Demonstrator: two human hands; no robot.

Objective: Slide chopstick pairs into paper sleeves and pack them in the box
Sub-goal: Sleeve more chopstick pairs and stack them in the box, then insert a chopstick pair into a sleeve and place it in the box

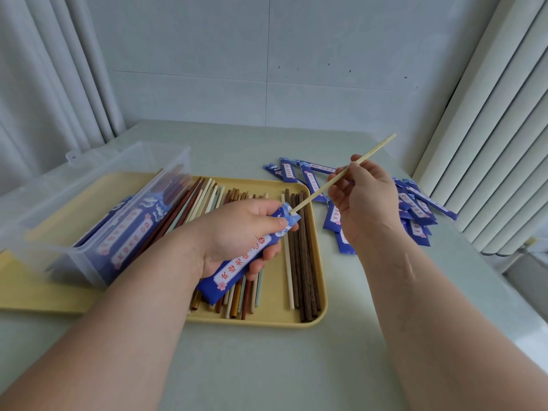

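Few boxed sleeves (127, 229) look filled, perhaps; many loose chopsticks (302, 262) remain. Left hand (237, 232) grips a blue sleeve (246, 259); right hand (364, 197) pinches a pale chopstick (373, 152).

Soft, even daylight, brightest right of the fingers (271, 252) by the blinds (489, 143), with pale glare on the surface (296, 366) there. Shadows are faint. Wide-angle distortion curves the curtain (53, 69) left of the fingers; focus is crisp.
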